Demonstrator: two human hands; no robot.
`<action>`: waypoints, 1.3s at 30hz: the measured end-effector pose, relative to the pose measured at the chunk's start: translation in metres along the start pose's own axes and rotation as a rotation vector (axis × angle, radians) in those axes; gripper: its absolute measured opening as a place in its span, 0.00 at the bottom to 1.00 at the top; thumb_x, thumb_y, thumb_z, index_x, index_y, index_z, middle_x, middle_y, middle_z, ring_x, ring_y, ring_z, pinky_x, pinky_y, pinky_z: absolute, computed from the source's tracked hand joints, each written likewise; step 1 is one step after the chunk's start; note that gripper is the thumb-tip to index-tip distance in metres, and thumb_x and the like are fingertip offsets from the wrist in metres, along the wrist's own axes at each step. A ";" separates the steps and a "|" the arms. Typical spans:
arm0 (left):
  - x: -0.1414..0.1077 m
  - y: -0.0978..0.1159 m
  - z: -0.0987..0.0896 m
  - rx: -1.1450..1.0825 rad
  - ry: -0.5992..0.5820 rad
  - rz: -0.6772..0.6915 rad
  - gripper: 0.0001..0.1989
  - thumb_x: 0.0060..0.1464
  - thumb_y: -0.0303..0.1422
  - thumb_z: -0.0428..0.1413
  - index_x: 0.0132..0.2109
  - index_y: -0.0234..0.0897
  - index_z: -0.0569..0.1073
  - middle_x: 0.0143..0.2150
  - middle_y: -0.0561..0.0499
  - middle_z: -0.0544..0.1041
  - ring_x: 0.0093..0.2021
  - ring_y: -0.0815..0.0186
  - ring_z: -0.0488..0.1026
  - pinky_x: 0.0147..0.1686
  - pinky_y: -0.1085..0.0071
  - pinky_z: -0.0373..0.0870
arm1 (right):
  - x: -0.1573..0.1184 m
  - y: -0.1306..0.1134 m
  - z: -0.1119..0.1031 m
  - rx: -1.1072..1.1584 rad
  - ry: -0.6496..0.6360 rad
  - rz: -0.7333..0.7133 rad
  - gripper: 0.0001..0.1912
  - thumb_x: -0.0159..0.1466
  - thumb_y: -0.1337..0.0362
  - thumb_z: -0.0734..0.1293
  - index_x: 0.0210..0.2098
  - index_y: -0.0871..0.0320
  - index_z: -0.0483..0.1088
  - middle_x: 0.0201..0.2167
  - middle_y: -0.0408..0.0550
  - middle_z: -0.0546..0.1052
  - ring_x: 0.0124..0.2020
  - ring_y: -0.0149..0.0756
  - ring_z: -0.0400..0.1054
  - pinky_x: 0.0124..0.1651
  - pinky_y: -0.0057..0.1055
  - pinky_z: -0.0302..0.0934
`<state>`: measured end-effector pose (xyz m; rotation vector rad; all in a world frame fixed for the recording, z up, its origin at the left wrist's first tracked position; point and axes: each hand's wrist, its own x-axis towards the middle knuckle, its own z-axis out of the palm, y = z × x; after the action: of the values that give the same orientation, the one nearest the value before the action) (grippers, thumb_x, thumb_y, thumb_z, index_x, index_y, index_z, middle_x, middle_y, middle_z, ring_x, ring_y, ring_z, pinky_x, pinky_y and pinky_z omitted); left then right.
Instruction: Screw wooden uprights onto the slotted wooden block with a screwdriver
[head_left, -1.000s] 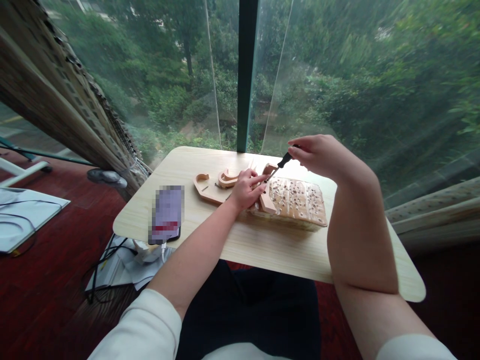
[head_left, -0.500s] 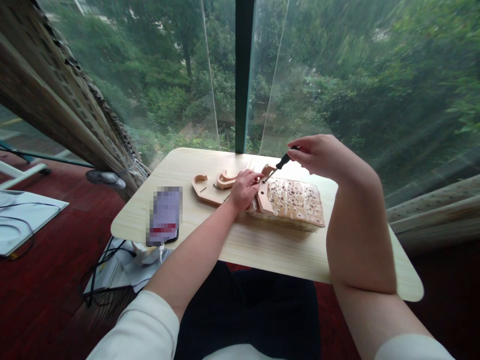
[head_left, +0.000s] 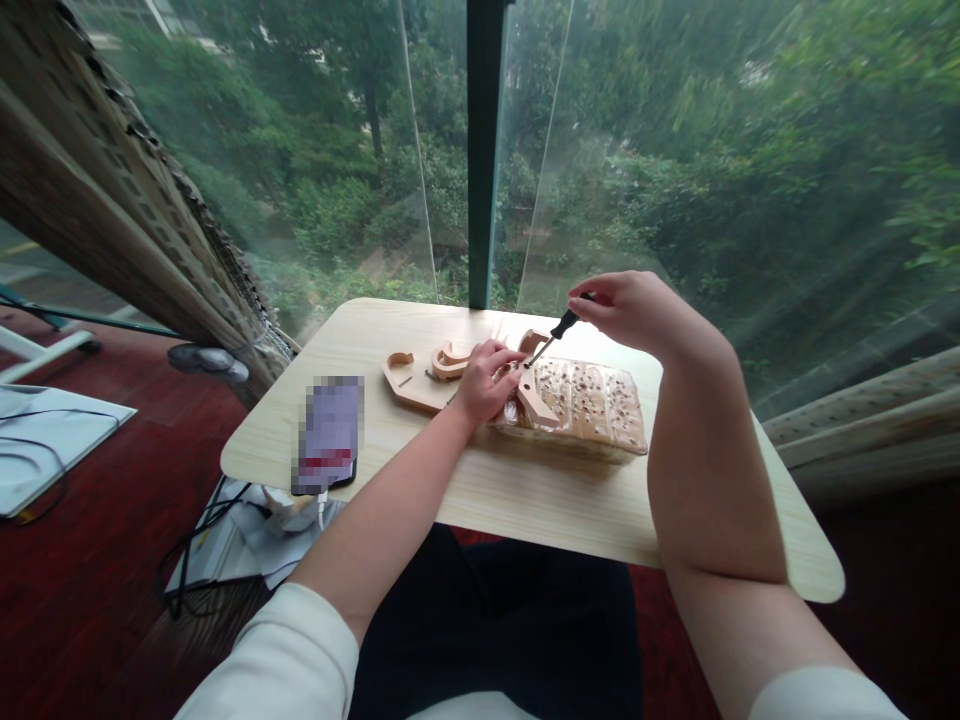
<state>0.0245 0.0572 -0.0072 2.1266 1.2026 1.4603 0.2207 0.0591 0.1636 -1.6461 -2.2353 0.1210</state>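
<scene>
Two bare hands, one screwdriver, one bent wooden piece on a wrapped block.
From my head feed, I see the right hand (head_left: 630, 308) pinched closed around the end of the black-handled screwdriver (head_left: 562, 325), whose shaft slants down to a dark spot on the bent wooden piece (head_left: 538, 404). That piece lies across the left end of a clear-wrapped, dark-speckled brown block (head_left: 604, 405), near the middle of the pale wooden table (head_left: 465, 480). I have the left hand (head_left: 486, 382) half-curled, its fingertips against the piece's left side; I cannot tell whether it clasps anything. Left of that hand I see a hook-shaped wooden piece (head_left: 397, 375), and nearer the table's left edge a phone (head_left: 328, 425), its screen pixelated.
</scene>
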 end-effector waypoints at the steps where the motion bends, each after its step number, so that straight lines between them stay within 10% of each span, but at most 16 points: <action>1: 0.000 0.000 0.000 -0.001 0.003 -0.001 0.13 0.54 0.31 0.55 0.44 0.38 0.80 0.41 0.47 0.74 0.47 0.59 0.70 0.53 0.60 0.67 | -0.001 0.001 -0.002 0.011 -0.033 0.007 0.19 0.62 0.60 0.64 0.47 0.60 0.79 0.26 0.50 0.78 0.25 0.34 0.68 0.31 0.34 0.59; 8: 0.001 -0.004 0.002 0.017 0.006 0.003 0.13 0.54 0.29 0.54 0.44 0.38 0.80 0.43 0.47 0.75 0.49 0.59 0.70 0.56 0.59 0.67 | 0.003 0.007 -0.008 -0.106 -0.169 0.211 0.26 0.65 0.48 0.62 0.19 0.59 0.74 0.15 0.50 0.72 0.17 0.32 0.64 0.26 0.35 0.57; 16: 0.001 -0.004 0.002 0.006 0.021 0.033 0.13 0.55 0.30 0.53 0.43 0.37 0.80 0.42 0.47 0.76 0.47 0.59 0.71 0.54 0.59 0.67 | -0.009 -0.003 -0.012 0.064 -0.175 0.058 0.15 0.66 0.58 0.63 0.38 0.59 0.79 0.20 0.46 0.75 0.19 0.29 0.66 0.27 0.31 0.59; 24: 0.001 -0.003 0.001 0.019 0.000 0.025 0.13 0.55 0.30 0.53 0.44 0.37 0.80 0.42 0.47 0.77 0.47 0.60 0.71 0.54 0.60 0.68 | -0.005 -0.008 -0.011 -0.127 -0.155 0.191 0.30 0.66 0.46 0.58 0.21 0.60 0.76 0.16 0.52 0.72 0.19 0.35 0.64 0.28 0.36 0.55; 31: 0.001 -0.002 0.002 0.018 -0.002 0.021 0.12 0.56 0.31 0.53 0.43 0.38 0.79 0.42 0.48 0.77 0.47 0.60 0.71 0.54 0.60 0.68 | -0.008 -0.003 -0.005 -0.023 -0.099 0.026 0.17 0.64 0.56 0.63 0.41 0.58 0.80 0.20 0.47 0.76 0.22 0.33 0.65 0.27 0.33 0.56; 39: 0.001 -0.004 0.001 0.028 -0.029 0.040 0.12 0.57 0.31 0.53 0.44 0.38 0.79 0.42 0.47 0.77 0.48 0.59 0.72 0.54 0.61 0.67 | 0.000 -0.002 -0.005 -0.079 -0.206 0.182 0.29 0.66 0.46 0.59 0.20 0.58 0.75 0.14 0.49 0.71 0.17 0.33 0.63 0.26 0.35 0.56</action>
<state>0.0240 0.0609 -0.0093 2.1948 1.1836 1.4319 0.2209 0.0577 0.1690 -1.9588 -2.2571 0.2633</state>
